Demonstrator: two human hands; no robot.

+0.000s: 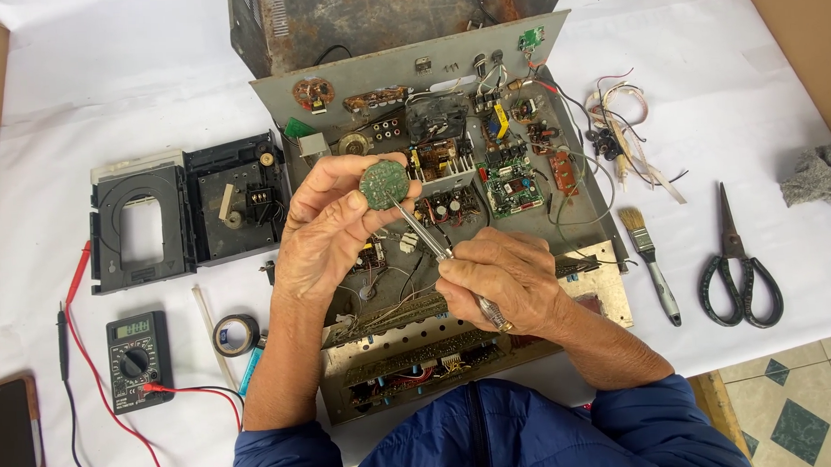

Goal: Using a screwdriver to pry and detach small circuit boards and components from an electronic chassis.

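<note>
Holding a small round green board (382, 183) up in my left hand (328, 232), I pinch it by its edge between thumb and fingertips, its flat face turned toward me. My right hand (502, 276) is closed around a thin metal tool (431, 239) like a pen, and the tip of the tool touches the lower edge of the board. Both hands hang over the open chassis (450, 159), which lies on the white-covered table (126, 105) with its circuit boards, capacitors and wires bare. A long front panel (465, 338) with rows of contacts lies just below my right hand, near my blue jacket (478, 434).

To the left of the chassis, touching its side, sits a black disc drive (189, 209) with its top off. Below the drive a multimeter (139, 356) lies flat, its red and black leads (77, 301) trailing over the cloth to the left. Just right of the meter are a roll of black tape (236, 334) and a blue stick-like thing (251, 368) that I cannot make out.

To the right of the chassis a bundle of loose wires (619, 116) lies on the cloth, and below it a small paintbrush (649, 262) points its bristles away from me. Well to the right of the brush lie black-handled scissors (737, 268), shut. A grey rag (823, 175) sits at the far right edge of the table
</note>
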